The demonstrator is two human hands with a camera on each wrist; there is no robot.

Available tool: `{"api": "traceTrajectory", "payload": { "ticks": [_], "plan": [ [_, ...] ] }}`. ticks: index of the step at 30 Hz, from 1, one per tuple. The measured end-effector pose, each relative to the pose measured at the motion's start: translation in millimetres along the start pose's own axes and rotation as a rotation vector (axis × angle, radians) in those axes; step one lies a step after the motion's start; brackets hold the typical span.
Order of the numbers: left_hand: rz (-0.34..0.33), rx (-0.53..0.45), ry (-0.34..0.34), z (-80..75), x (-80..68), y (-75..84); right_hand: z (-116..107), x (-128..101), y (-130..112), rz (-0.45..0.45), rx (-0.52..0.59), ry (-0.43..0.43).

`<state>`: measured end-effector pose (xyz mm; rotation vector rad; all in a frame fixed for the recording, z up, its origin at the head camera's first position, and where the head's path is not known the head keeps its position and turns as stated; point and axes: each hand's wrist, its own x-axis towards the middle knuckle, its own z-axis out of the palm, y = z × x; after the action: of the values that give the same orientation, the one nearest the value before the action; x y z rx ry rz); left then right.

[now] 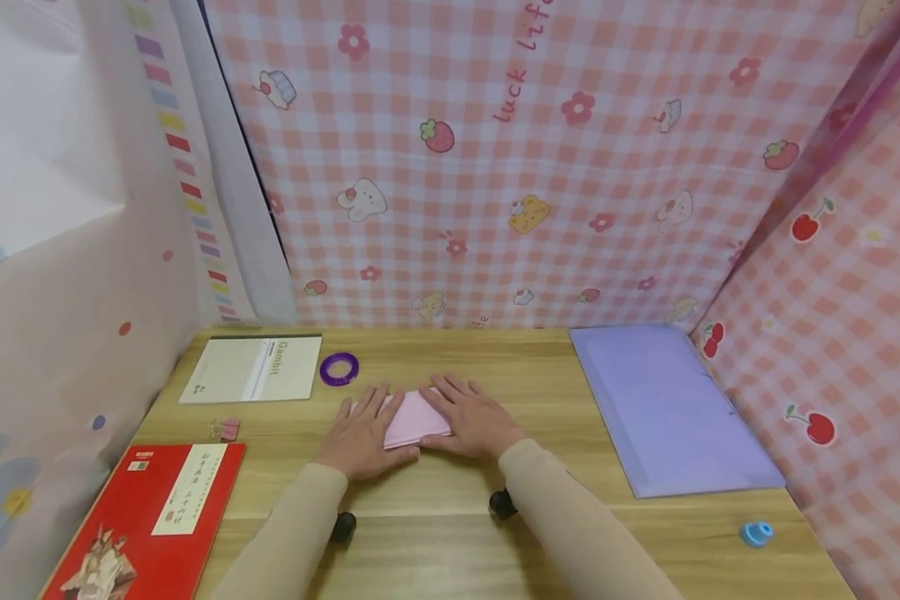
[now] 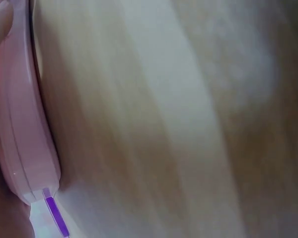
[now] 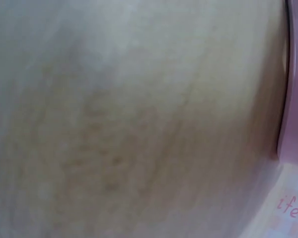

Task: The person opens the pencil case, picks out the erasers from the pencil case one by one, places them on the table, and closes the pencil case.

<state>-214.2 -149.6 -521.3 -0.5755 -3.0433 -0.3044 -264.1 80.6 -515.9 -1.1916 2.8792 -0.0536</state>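
A: Near edge first. Two beige sleeves come in from the bottom. Left hand lies flat on the table, fingers straight and spread, inner fingers on the left part of the folded pink paper. Right hand likewise flat, fingers extended, palm down on the paper's right part. Neither pinches or curls round anything.

B: And the paper itself?

A: Mid-table, between and under the two hands, lying flat. The left wrist view shows its layered pink edge against the wood; the right wrist view is mostly blurred wood with a pink sliver at the side.

B: Judgement on the pressing?

A: Looks like a crease being flattened. Done well, I'd say: keep one hand as anchor, run the other's fingertips along the fold from the middle outward, check the layered edges stay aligned so the stack doesn't skew. Even pressure, no sliding on the smooth wood.

B: Surroundings, working outward?

A: Red book near left, small pink clips just beyond it. Blue cap-like piece near right. Further out: purple folder at right, purple tape ring and a pale notebook back left. Pink checked cloth hangs behind.
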Motion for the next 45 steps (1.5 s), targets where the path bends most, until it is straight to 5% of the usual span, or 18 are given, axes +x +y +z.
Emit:
{"api": "traceTrajectory", "payload": {
  "ticks": [17,33,45],
  "plan": [
    [0.038,0.034,0.033,8.9,-3.7,2.5,11,-11,-9,0.040,-0.066,0.058],
    [0.050,0.076,-0.007,7.9,-22.4,29.2,9,-47,-23,0.057,-0.068,0.103],
    [0.153,0.037,0.029,10.0,-45.0,47.4,9,-83,-38,0.064,-0.168,0.082]
  ]
}}
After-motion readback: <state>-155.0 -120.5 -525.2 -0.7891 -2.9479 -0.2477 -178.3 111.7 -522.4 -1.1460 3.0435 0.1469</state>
